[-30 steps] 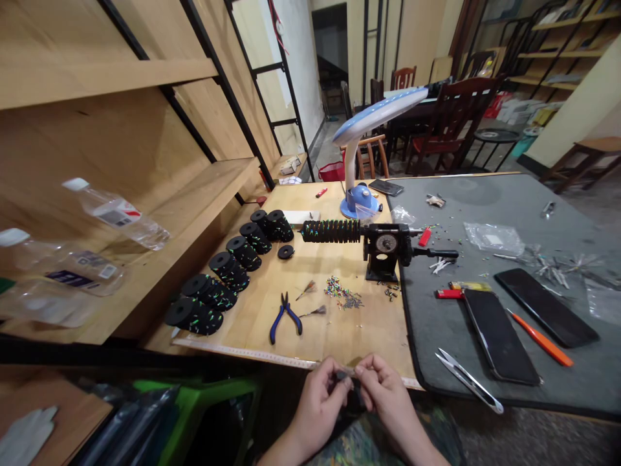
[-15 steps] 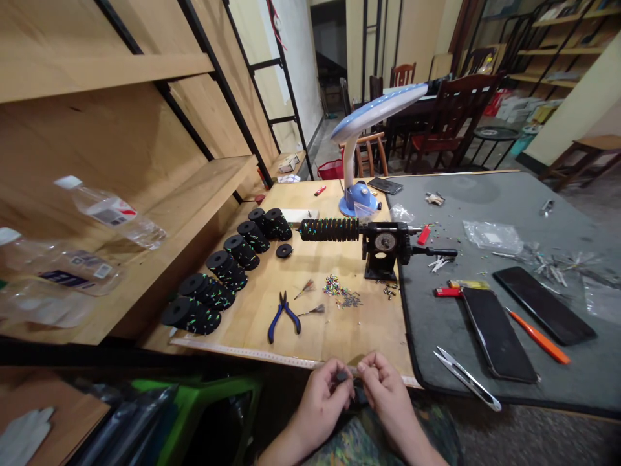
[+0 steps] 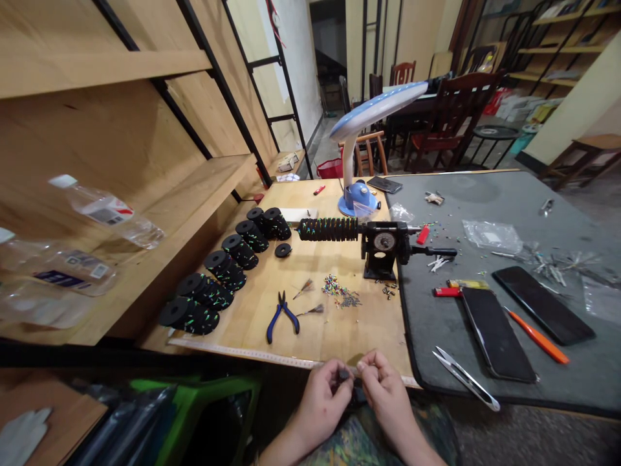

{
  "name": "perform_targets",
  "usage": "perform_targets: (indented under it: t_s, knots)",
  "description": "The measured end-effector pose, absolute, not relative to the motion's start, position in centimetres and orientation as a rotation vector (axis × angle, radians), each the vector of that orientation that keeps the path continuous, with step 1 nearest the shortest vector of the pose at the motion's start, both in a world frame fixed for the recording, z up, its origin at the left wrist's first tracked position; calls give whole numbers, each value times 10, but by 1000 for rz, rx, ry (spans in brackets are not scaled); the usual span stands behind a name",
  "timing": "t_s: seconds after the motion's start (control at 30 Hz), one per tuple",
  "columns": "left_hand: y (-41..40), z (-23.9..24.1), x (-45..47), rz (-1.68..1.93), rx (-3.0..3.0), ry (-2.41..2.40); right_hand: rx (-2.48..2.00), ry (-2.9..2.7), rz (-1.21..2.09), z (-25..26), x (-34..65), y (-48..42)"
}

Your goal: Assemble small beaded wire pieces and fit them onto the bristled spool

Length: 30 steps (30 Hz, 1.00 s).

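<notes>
My left hand (image 3: 324, 400) and my right hand (image 3: 384, 391) meet just below the front edge of the wooden table (image 3: 339, 336), fingertips pinched together on a small dark piece (image 3: 345, 374) held between them. What the piece is stays too small to tell. Ahead on the table lie blue-handled pliers (image 3: 282, 316), two small feathery tufts (image 3: 310, 299) and a pile of colourful beads (image 3: 339, 290). A black hand-crank winder (image 3: 384, 247) carries a rod stacked with black discs (image 3: 328, 228).
Rows of black spools (image 3: 220, 275) line the table's left side. The grey mat (image 3: 509, 272) on the right holds two phones (image 3: 493, 332), thread snips (image 3: 466, 377), an orange tool (image 3: 536, 335) and lighters (image 3: 446, 292). A blue desk lamp (image 3: 361, 149) stands behind. Plastic bottles (image 3: 104, 210) lie on the left shelf.
Both hands stay pinched on the small piece, drifting slightly down and closer to me. The view has shifted a little to the right; nothing on the table has moved.
</notes>
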<state>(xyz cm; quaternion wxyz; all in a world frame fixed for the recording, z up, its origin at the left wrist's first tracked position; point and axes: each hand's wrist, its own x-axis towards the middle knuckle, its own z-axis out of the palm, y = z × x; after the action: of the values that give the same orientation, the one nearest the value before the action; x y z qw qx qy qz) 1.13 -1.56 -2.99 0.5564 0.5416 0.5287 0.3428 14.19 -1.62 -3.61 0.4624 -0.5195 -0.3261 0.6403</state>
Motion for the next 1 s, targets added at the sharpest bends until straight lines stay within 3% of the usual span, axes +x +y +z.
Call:
perform_targets:
  t_s: [0.73, 1.0]
  knots:
    - [2, -14, 0, 900, 1467, 1376, -1334, -1338, 1475, -29, 150, -15]
    - [18, -8, -6, 1074, 1104, 1363, -1360, -1304, 1372, -36, 159, -22]
